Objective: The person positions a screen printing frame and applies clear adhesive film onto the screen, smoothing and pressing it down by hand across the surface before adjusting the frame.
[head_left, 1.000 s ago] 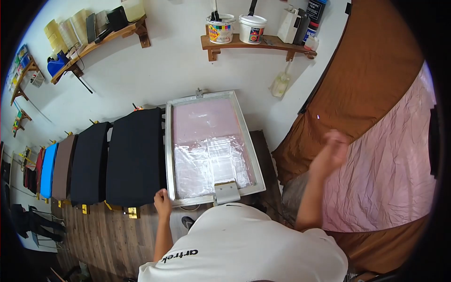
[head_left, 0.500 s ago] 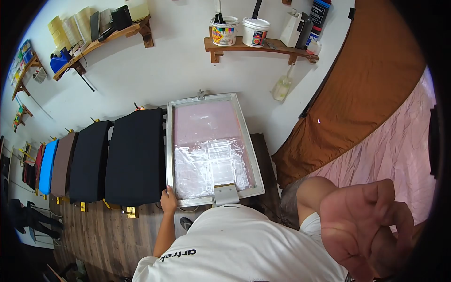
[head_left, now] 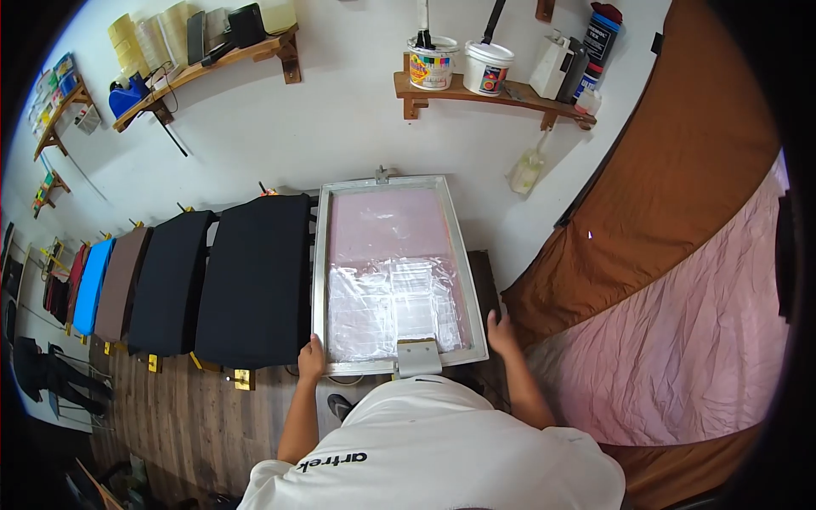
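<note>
In the head view, the screen frame (head_left: 321, 280) lies straight ahead of the person's torso (head_left: 425, 450), on a dark stand (head_left: 484, 293) that shows along the frame's right side, and the two hands flank the frame's near end. Its long axis runs away from the body towards the wall (head_left: 340, 127), with a slight slant, so most of its length stretches beyond both hands. The left hand (head_left: 312, 357) is the nearer one: it meets the left rail just above the near-left corner, thumb side uppermost, but whether its fingers close round the rail cannot be told. The right hand (head_left: 501, 333) sits just outside the near-right corner by the stand's right edge, seemingly apart from the rail, thumb raised, fingers loosely spread and holding nothing. Both forearms angle forward from the body's sides. Between the hands, a metal bracket (head_left: 418, 358) laps the near rail; a black-covered board (head_left: 255, 280) stands just left of the frame.
</note>
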Available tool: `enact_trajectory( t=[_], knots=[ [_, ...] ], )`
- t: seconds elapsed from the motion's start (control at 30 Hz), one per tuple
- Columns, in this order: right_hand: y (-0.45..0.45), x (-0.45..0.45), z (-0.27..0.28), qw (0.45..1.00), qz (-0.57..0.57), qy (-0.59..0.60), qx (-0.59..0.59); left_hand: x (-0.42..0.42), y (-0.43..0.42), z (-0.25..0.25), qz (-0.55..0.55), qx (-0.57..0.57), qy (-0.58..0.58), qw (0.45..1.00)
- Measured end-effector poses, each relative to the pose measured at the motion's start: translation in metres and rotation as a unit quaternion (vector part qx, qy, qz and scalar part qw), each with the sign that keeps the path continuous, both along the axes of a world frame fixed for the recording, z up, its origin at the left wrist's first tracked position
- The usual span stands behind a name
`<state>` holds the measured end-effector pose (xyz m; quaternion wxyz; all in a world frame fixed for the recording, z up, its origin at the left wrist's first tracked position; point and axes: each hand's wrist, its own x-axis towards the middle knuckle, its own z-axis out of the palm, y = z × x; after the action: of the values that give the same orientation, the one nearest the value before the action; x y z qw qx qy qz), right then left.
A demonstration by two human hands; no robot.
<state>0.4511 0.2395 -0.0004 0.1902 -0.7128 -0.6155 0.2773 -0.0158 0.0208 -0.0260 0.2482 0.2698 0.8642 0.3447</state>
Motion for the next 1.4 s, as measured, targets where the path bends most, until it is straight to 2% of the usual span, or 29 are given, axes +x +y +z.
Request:
enact_trajectory(
  t=[0.03,0.07,0.17,0.2,0.3,0.37,0.4,0.47,0.57,0.7,0.83,0.9,1.0,1.1,1.17,1.3,1.4],
  knots=[
    [-0.008,0.01,-0.027,0.993,0.027,-0.009,-0.114,0.001,0.001,0.002,-0.003,-0.002,-0.002,1.0],
    [-0.02,0.005,-0.04,0.993,-0.007,-0.009,-0.116,0.001,0.002,0.004,-0.007,-0.004,-0.004,1.0],
    [-0.039,-0.012,-0.006,0.993,-0.015,-0.004,-0.115,0.004,0.003,0.006,0.003,-0.001,-0.014,1.0],
    [-0.041,-0.013,-0.013,0.999,0.015,-0.027,-0.021,0.007,0.004,0.012,0.003,-0.001,-0.014,1.0],
    [-0.04,-0.014,-0.013,0.998,0.035,-0.035,0.04,0.018,0.004,0.034,0.003,-0.025,-0.014,1.0],
    [-0.043,-0.016,-0.004,0.998,0.036,-0.053,0.008,0.022,0.004,0.038,0.029,-0.067,0.058,0.996],
    [-0.047,-0.016,0.002,0.996,0.038,-0.072,-0.024,0.027,0.003,0.044,0.027,-0.068,0.059,0.996],
    [-0.047,-0.013,-0.011,0.997,0.034,-0.07,-0.009,0.033,0.005,0.059,0.034,-0.097,0.083,0.991],
    [-0.046,-0.012,-0.015,0.998,0.032,-0.059,-0.004,0.029,0.006,0.051,0.018,-0.103,0.112,0.988],
    [-0.049,-0.013,-0.012,0.999,0.027,-0.038,-0.004,0.021,0.004,0.046,-0.02,-0.145,0.119,0.982],
    [-0.046,-0.012,-0.019,0.999,0.015,-0.045,-0.011,0.023,0.002,0.052,-0.024,-0.092,0.087,0.992],
    [-0.039,-0.009,-0.025,0.995,0.009,-0.013,-0.094,0.022,0.003,0.053,-0.021,-0.111,0.086,0.99],
    [-0.037,-0.004,-0.034,0.996,0.005,0.006,-0.085,0.01,-0.001,0.054,-0.067,-0.128,0.101,0.984],
    [-0.039,-0.001,-0.004,0.998,0.016,0.035,-0.054,0.011,-0.004,0.091,-0.064,-0.107,0.101,0.987],
    [-0.043,-0.007,0.035,0.994,0.017,0.066,-0.083,0.009,-0.001,0.106,-0.074,-0.106,0.099,0.987],
    [-0.046,-0.009,0.054,0.993,0.029,0.064,-0.093,0.0,-0.001,0.103,-0.106,-0.143,0.121,0.977],
    [-0.044,-0.012,0.066,0.992,0.027,0.06,-0.106,0.002,-0.001,0.114,-0.129,-0.143,0.093,0.977]
  ],
)
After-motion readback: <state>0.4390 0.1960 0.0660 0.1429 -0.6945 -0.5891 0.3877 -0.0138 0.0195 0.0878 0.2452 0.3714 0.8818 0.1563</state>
